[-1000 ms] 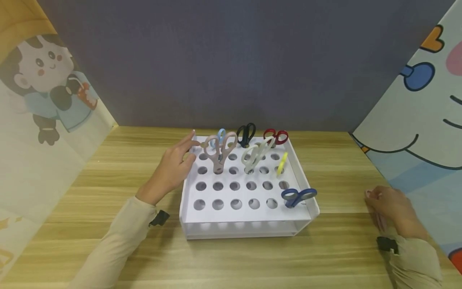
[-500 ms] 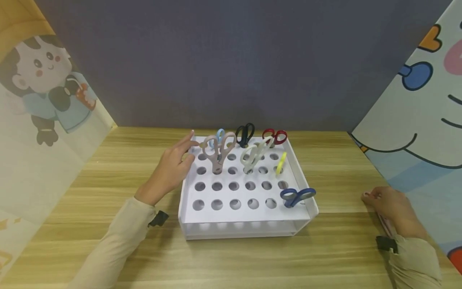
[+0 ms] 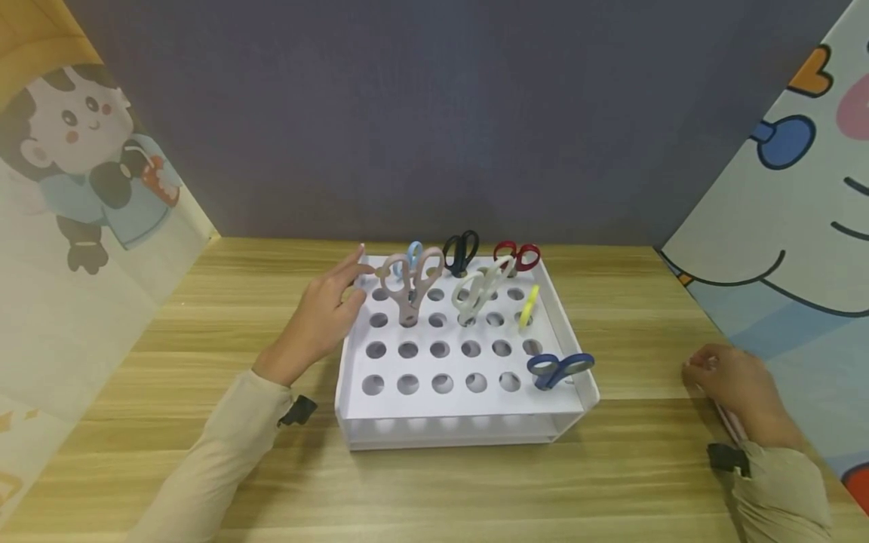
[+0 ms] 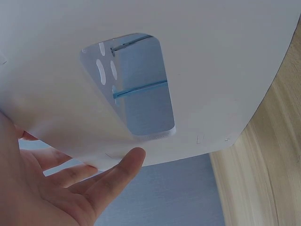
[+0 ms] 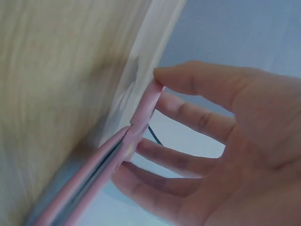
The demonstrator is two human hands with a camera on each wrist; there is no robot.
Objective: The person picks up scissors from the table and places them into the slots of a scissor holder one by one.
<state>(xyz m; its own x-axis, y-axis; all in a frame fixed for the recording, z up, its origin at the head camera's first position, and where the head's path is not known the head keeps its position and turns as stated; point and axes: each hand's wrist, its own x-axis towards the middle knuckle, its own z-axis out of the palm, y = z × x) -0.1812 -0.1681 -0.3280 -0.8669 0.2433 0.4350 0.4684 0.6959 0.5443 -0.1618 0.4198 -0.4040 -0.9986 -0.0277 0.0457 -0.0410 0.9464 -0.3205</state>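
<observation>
The right hand (image 3: 736,392) is resting at the right edge of the table (image 3: 204,317), its fingers curling round pink scissors (image 5: 117,160) and its thumb tip pressing on the pink handle. In the head view only a thin pink strip of them is showing under the hand. The left hand (image 3: 319,320) is lying open, straight fingers touching the far-left corner of the white rack (image 3: 462,430).

The table is showing light wood grain; a dark grey wall is standing behind it, and cartoon-printed panels are closing both sides.

The pink scissors are lying well apart from the rack, blades closed, slim and pale pink.
</observation>
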